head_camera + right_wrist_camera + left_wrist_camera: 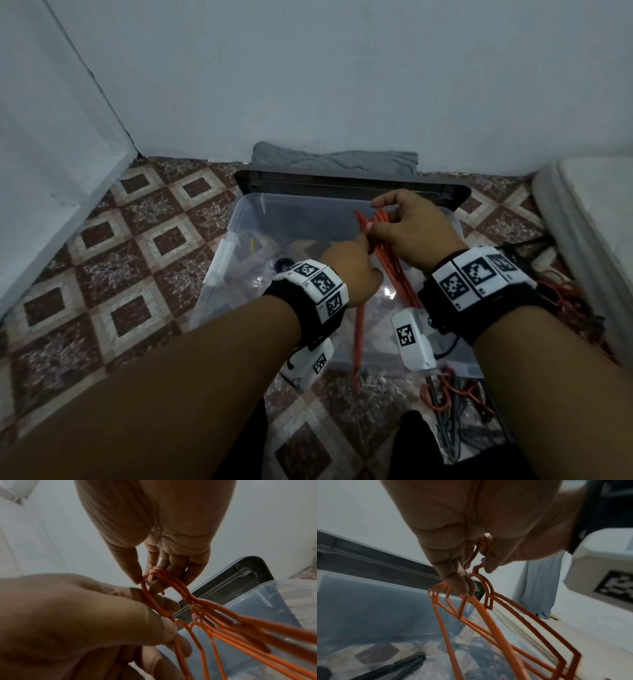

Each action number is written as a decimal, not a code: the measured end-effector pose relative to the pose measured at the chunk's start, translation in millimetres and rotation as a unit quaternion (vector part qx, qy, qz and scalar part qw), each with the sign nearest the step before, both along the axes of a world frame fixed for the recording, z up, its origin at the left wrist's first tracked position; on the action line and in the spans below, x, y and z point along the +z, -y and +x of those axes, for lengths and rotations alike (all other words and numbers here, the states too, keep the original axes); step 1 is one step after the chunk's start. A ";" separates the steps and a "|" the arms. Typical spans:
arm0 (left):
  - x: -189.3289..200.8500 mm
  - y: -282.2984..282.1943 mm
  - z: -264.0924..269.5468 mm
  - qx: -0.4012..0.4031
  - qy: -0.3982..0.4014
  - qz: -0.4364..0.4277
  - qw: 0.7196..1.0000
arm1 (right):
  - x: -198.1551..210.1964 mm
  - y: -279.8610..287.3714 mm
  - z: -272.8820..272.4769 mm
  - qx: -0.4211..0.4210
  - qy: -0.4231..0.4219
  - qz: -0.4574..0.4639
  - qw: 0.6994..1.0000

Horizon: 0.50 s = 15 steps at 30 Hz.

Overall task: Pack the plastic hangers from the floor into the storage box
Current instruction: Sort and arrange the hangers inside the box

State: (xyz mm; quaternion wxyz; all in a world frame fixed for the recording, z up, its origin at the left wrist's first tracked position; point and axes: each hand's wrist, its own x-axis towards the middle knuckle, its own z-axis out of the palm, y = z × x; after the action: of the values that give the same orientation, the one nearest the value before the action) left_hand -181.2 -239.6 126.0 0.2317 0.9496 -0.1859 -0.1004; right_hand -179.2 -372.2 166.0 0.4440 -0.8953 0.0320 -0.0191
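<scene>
Both hands hold a bunch of orange plastic hangers (383, 253) above the clear storage box (239, 219). The left hand (349, 274) pinches 1 hook (thumb against forefinger), and the right hand (407, 229) pinches the other hooks. More hangers (455, 397) lie on the floor just beside the box.

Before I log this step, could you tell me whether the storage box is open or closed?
Open. The clear storage box has no cover on top; its grey lid leans behind it, and the orange hangers hang over the opening.

Head view looks down from above; both wrist views (very close) share the orange hangers (488, 622).
</scene>
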 end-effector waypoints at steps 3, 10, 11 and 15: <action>8.2 -7.3 2.6 -0.024 -0.021 -0.007 0.999 | 3.4 4.4 -0.9 -0.018 -0.017 -0.029 0.999; 12.2 -47.8 31.5 -0.007 -0.005 0.045 0.999 | 14.3 14.8 -2.4 0.044 -0.020 -0.039 0.998; 9.4 -51.2 34.9 -0.007 -0.009 0.059 0.998 | 16.2 15.0 -2.4 0.049 -0.013 -0.026 0.998; 3.9 -57.0 41.6 -0.025 -0.020 0.046 0.998 | 24.4 16.3 -1.8 0.049 -0.001 0.033 0.998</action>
State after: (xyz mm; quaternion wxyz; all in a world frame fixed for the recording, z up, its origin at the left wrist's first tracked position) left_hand -139.5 -182.6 129.9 0.1886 0.9522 -0.1996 -0.1337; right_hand -181.0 -388.5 190.5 0.4736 -0.8807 -0.0111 0.0048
